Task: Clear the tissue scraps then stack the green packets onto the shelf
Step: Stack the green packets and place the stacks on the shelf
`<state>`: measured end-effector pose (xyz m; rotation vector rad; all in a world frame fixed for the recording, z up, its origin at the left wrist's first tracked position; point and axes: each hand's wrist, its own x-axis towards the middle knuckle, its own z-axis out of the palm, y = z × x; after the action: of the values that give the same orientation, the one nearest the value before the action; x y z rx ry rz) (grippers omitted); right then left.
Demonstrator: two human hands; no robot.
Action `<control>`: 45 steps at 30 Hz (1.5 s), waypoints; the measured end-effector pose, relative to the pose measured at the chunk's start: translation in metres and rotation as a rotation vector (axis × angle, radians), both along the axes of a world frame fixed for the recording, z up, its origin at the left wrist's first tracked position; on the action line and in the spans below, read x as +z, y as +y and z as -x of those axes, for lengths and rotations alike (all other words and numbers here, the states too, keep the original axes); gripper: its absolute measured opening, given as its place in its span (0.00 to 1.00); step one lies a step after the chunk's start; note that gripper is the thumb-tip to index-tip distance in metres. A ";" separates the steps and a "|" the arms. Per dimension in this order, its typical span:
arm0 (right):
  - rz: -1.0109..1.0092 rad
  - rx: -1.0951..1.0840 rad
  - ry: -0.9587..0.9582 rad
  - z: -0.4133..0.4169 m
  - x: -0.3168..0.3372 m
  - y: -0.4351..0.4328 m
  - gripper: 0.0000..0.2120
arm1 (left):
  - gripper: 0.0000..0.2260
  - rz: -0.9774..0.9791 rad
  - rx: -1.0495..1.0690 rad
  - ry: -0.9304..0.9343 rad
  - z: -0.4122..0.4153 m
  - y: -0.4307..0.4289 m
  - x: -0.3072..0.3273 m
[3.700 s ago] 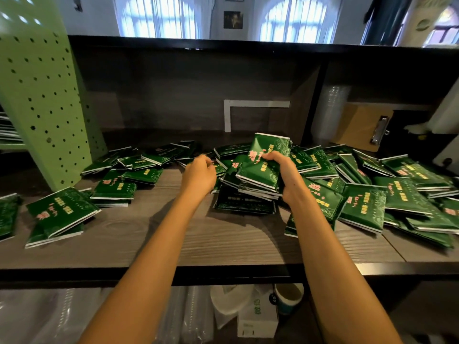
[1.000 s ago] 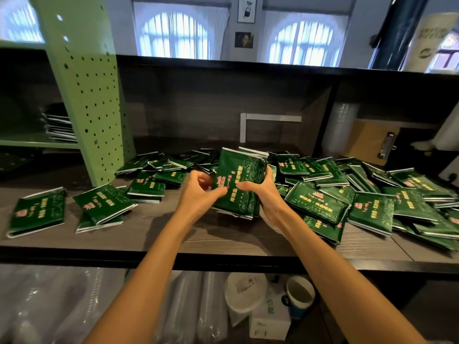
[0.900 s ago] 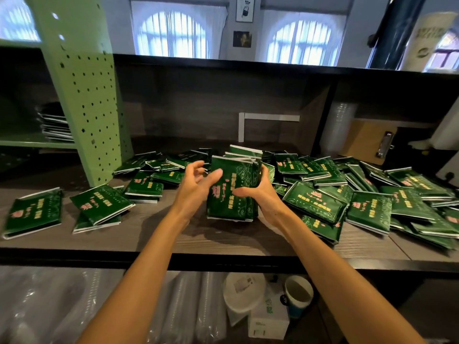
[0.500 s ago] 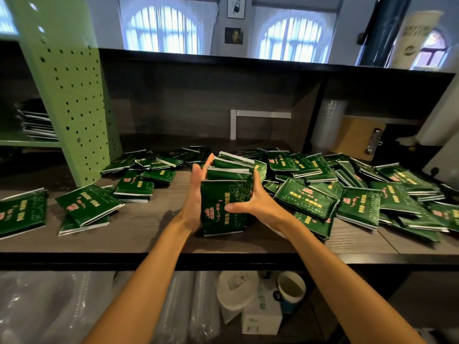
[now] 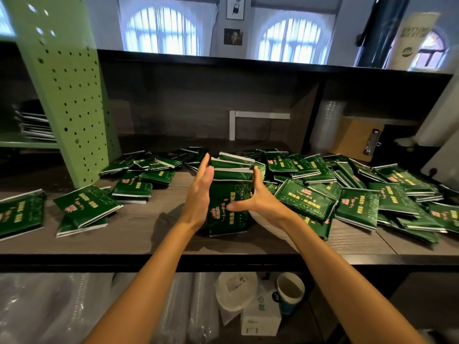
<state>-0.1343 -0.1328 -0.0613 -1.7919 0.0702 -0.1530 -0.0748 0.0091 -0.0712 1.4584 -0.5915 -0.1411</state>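
Dark green packets [image 5: 229, 202] — gold and pink print; pale green perforated panel [image 5: 67, 90]; grey-brown woodgrain shelf [image 5: 149, 234].

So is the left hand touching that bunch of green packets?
Touching. The head view shows the left hand pressed flat against the bunch of green packets, no gap between; the right hand grips its other side.

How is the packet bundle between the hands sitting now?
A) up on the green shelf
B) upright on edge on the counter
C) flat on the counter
B: the packet bundle stands on edge on the counter, left hand flat against one side, right hand gripping the other.
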 end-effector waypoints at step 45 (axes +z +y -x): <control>0.036 -0.028 -0.043 -0.009 -0.016 -0.001 0.41 | 0.12 -0.117 0.185 0.173 0.019 -0.005 0.049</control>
<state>-0.1251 -0.1342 -0.0777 -1.8229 0.0618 -0.2143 -0.0938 0.0043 -0.0218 1.5879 -0.3101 -0.1561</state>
